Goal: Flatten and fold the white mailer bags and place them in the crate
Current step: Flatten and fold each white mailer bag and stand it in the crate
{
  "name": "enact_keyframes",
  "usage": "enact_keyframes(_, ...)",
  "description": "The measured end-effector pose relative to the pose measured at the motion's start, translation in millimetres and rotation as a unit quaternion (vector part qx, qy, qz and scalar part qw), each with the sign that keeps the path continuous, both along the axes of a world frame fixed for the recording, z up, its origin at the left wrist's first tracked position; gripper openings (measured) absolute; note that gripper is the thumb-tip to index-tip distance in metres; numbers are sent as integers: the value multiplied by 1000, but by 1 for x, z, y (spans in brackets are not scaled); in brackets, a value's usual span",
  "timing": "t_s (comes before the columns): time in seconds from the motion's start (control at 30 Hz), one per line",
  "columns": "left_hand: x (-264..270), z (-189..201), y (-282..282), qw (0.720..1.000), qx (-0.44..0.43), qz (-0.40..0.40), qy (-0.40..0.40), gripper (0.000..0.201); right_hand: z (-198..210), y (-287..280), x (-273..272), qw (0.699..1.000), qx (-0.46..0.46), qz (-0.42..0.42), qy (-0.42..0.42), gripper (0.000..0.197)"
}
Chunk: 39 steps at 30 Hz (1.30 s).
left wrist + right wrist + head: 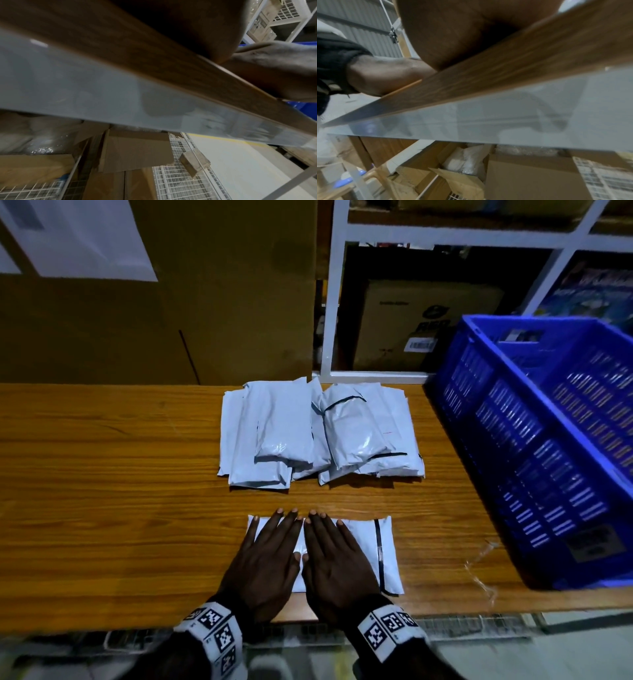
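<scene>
A white mailer bag (361, 542) with a black strip near its right end lies flat on the wooden table (102, 474), close to the front edge. Both hands lie on it side by side, palms down and fingers straight: my left hand (270, 546) on its left half, my right hand (329, 549) on its middle. Behind it sits a pile of several white mailer bags (318, 433). The blue crate (534, 446) stands at the table's right end. The wrist views show only the table's front edge (154, 75) and the heels of the hands.
A crumpled clear plastic scrap (479, 566) lies by the crate's near corner. White shelving (445, 237) with cardboard boxes stands behind the table. A brown board with white papers backs the left side. Below the table are cardboard boxes (530, 178) and wire grids (180, 180).
</scene>
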<state>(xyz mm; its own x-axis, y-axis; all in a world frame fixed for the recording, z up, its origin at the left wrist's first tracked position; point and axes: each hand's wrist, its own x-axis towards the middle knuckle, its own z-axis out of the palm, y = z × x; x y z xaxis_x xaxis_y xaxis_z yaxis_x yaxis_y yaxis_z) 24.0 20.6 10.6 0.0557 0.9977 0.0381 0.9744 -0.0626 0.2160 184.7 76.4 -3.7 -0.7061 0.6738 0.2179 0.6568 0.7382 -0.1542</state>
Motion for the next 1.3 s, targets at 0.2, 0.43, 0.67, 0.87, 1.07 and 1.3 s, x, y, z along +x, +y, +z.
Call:
enact_keyframes(0.2,-7,2,-4,999,-23,22,-3,62,6,4,25,996,-24,-86,-9,57)
enact_keyframes(0.43,-35,5,-22,993,-70,93,-26,77,6,12,76,980,-34,-197,-24,70)
enact_keyframes(0.67,14,22,2,998,39,0,-50,59,27,7,19,996,-42,-79,-17,60)
enact_keyframes(0.87,25,2,13,1000,-16,-18,13,54,18,0,15,995,-78,-60,-9,62)
enact_keyframes(1.07,14,3,8,999,-32,29,6,59,13,5,24,992,-62,-110,-12,57)
enact_keyframes(1.3,-27,1,-15,991,-62,118,-29,75,16,8,67,967,-142,-212,-25,83)
